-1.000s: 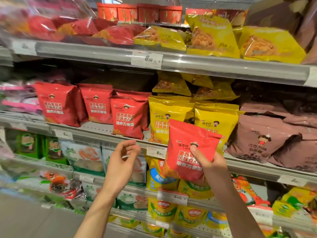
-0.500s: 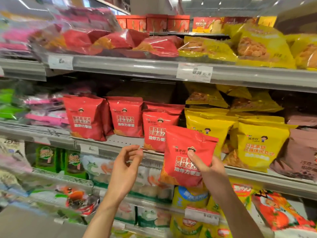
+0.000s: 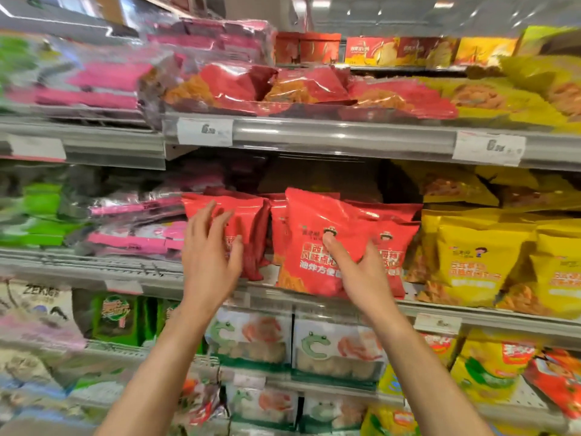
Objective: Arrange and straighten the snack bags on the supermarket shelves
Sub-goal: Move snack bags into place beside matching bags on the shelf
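My right hand (image 3: 361, 272) grips a red snack bag (image 3: 317, 225) by its lower right part, thumb on the front, and holds it upright among the red bags on the middle shelf (image 3: 132, 269). Behind and to its right stands another red bag (image 3: 396, 243). My left hand (image 3: 210, 253) is raised with fingers spread in front of the leftmost red bag (image 3: 232, 212); whether the fingertips touch it I cannot tell.
Yellow snack bags (image 3: 481, 259) stand right of the red ones. Pink and green packs (image 3: 135, 221) lie to the left. The shelf above (image 3: 345, 136) carries red and yellow bags and price tags. Lower shelves hold white frog-print packs (image 3: 333, 344) and other snacks.
The view has swung up and closer to the shelf. My right hand has carried the red bag up and left into the red row. My left hand has risen with fingers spread toward the leftmost red bag.
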